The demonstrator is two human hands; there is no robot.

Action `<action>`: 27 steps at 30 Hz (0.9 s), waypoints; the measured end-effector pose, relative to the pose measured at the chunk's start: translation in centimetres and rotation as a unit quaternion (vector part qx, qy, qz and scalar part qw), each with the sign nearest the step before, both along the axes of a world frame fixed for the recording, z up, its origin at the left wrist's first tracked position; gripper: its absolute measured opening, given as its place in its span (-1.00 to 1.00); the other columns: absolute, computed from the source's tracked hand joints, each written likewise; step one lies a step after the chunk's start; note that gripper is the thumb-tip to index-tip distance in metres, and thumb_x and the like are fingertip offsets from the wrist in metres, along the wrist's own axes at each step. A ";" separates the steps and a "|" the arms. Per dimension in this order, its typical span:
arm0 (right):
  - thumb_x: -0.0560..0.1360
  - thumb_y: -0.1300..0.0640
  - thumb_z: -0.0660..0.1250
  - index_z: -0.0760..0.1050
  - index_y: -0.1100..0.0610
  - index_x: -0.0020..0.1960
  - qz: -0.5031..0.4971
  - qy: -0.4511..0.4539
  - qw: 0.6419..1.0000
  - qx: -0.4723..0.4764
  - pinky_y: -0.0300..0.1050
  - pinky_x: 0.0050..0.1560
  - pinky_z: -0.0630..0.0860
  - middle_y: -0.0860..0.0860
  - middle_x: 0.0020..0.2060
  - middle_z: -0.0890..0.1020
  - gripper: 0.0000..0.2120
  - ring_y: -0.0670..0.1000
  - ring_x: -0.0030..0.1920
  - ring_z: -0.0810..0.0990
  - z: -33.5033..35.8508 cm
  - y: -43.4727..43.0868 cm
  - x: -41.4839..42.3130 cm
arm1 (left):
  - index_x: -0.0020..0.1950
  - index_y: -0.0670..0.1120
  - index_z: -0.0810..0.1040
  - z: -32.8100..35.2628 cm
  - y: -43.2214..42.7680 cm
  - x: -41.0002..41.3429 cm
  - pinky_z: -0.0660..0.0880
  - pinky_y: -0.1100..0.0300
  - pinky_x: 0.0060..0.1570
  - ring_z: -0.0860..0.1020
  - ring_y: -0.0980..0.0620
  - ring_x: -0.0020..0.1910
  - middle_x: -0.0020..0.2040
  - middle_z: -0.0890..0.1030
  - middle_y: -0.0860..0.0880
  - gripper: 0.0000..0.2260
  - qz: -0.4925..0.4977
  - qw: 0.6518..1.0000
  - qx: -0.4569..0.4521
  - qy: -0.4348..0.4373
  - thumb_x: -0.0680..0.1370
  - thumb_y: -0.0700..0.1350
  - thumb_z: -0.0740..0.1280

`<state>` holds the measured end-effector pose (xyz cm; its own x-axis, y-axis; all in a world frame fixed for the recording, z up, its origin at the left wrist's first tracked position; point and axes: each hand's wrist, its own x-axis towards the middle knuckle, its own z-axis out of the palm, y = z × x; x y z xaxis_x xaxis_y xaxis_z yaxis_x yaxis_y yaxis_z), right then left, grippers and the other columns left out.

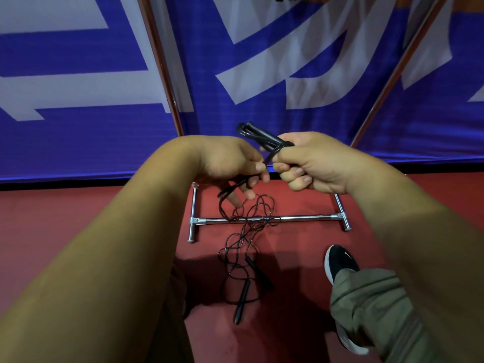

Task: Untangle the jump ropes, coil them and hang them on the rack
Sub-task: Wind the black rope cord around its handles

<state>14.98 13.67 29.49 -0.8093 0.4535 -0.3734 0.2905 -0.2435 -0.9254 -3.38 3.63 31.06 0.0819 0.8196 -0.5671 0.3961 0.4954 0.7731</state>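
Right hand [309, 163] grips one coiled jump rope [262, 137] by its stiff handles. Left hand [230, 163] pinches a thin, limp cord [231, 187] trailing to the floor. A second, light jump rope [243, 247] lies tangled there, its two handles [242, 302] probably the best hold. One chrome rack [262, 219] stands beyond.

Sports hall, likely: red court floor [78, 218], big blue-white banner [78, 137] along edge.

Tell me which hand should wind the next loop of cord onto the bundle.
Left. The left hand already holds the loose cord that trails downward, while the right hand is occupied gripping the handles.
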 end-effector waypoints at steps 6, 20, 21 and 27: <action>0.69 0.05 0.35 0.51 0.14 0.27 -0.065 0.034 0.996 -0.055 -0.25 -0.50 0.05 -0.02 -0.35 0.37 -0.77 -0.13 -0.45 0.18 0.4 -0.1 -0.4 | 0.23 -0.21 0.65 -0.3 0.2 0.1 0.68 -0.05 0.04 0.71 -0.03 0.03 -0.06 0.57 -0.11 -0.76 -0.038 0.999 0.030 0.001 0.76 -0.16 0.21; 0.67 0.21 0.26 0.42 0.13 -0.06 -0.015 0.014 0.995 -0.101 -0.29 -0.51 0.00 0.04 -0.32 0.50 -0.88 -0.15 -0.47 0.16 2.2 0.0 0.9 | -0.03 0.09 0.72 -3.0 2.0 -0.5 0.58 0.19 -0.01 0.63 0.19 -0.15 -0.16 0.71 0.14 -0.88 0.055 0.961 0.181 0.202 0.55 0.11 0.54; 0.67 0.22 0.25 0.42 0.14 -0.08 -0.004 0.012 0.995 -0.103 -0.29 -0.50 0.00 0.04 -0.32 0.51 -0.86 -0.16 -0.47 0.16 2.3 0.0 1.1 | 0.01 0.10 0.73 -3.0 2.2 -0.6 0.60 0.16 0.00 0.65 0.17 -0.12 -0.12 0.72 0.13 -0.88 0.070 0.958 0.198 0.196 0.55 0.10 0.54; 0.52 0.21 0.35 0.42 0.24 -0.19 0.130 -0.036 0.984 -0.116 -0.31 -0.53 0.03 0.06 -0.36 0.54 -0.83 -0.19 -0.54 0.22 2.5 -0.4 2.2 | 0.07 -0.13 0.66 -2.4 2.0 -1.7 0.65 -0.06 0.08 0.71 -0.09 0.00 0.02 0.73 -0.14 -0.86 0.025 0.952 0.286 0.110 0.53 -0.27 0.45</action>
